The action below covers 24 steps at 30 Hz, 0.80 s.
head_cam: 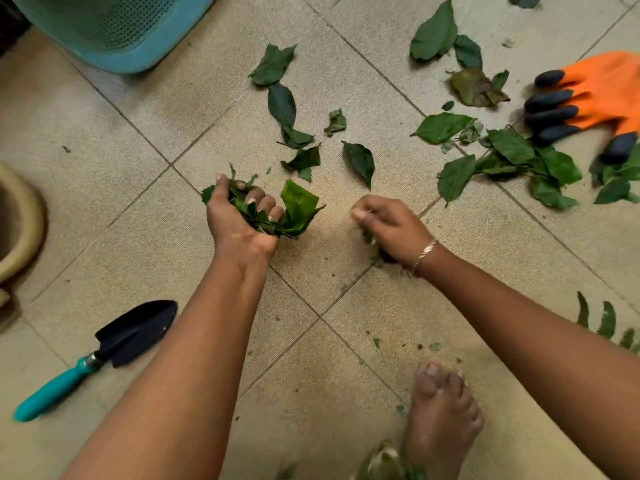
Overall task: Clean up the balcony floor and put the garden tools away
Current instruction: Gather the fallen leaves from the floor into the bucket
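My left hand point(239, 216) grips a bunch of green leaves point(298, 209) just above the tiled floor point(145, 216) at the centre. My right hand point(391, 226), with a bracelet on its wrist, is curled low over small leaf scraps point(379, 252) on the tiles and partly hides them. Several loose leaves point(282, 102) lie scattered further ahead, and a denser heap of leaves point(512, 161) lies to the right. A hand trowel point(114, 344) with a black blade and a teal handle lies at the lower left. An orange garden glove point(588, 98) with black claw tips rests at the right edge.
A teal plastic basket point(117, 29) stands at the top left. The rim of a beige pot point(20, 220) shows at the left edge. A bare foot point(441, 414) stands at the bottom right, with fern fronds point(606, 323) beside it. Fine plant crumbs dot the tiles.
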Each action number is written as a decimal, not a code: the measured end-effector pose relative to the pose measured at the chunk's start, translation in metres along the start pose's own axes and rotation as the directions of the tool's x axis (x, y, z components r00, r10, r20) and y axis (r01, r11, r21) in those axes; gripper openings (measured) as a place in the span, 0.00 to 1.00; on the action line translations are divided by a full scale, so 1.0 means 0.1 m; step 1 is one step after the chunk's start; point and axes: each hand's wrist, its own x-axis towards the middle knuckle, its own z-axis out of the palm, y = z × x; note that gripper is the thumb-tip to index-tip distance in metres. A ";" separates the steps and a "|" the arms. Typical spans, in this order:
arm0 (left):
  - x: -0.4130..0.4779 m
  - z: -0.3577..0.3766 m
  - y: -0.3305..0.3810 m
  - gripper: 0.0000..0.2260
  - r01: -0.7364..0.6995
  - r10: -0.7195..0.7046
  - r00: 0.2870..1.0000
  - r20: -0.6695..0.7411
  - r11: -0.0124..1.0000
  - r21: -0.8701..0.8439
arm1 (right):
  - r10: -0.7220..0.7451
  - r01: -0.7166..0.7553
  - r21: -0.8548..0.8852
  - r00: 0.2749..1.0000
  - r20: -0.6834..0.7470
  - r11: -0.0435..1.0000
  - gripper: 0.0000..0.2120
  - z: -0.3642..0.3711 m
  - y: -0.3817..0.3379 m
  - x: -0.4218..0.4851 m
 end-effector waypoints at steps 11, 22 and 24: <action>-1.31 0.21 0.50 0.18 0.100 -0.100 0.995 -0.001 0.990 0.095 | 0.402 -0.036 0.841 0.889 -0.220 0.539 0.10 -0.26 -0.86 -0.91; -3.98 1.53 1.24 0.18 0.230 -0.239 0.969 0.069 0.966 0.117 | 0.376 0.127 0.984 0.912 -0.164 0.121 0.35 -1.21 -3.60 -2.35; -4.53 1.86 1.47 0.18 0.230 -0.249 0.962 0.109 0.960 0.158 | 0.355 0.183 0.979 0.913 -0.203 0.087 0.36 -1.49 -4.15 -2.64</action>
